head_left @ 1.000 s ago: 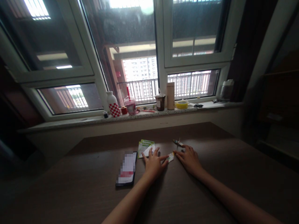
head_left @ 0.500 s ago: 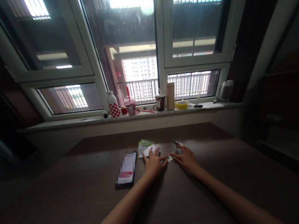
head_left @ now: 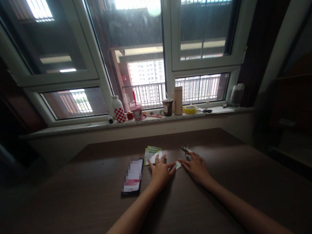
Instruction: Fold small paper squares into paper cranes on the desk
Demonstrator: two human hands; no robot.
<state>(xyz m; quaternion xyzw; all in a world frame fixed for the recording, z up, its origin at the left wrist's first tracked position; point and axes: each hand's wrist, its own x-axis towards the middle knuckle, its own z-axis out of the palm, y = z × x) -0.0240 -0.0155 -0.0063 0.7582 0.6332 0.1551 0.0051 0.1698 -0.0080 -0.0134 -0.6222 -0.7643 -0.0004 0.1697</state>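
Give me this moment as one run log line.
left hand: at left edge of small paper | right hand: at paper's right edge | phone: on table, left of left hand | green packets: beside left hand

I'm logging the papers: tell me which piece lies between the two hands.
The small piece between the left hand and right hand, at their fingertips; the larger green sheets lie beside the phone.

Right hand (head_left: 198, 166) slightly nearer left hand (head_left: 160, 172) than a second ago

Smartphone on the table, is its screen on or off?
On, it seems: the smartphone has a pale, bright screen with a red patch; blurring hides the details.
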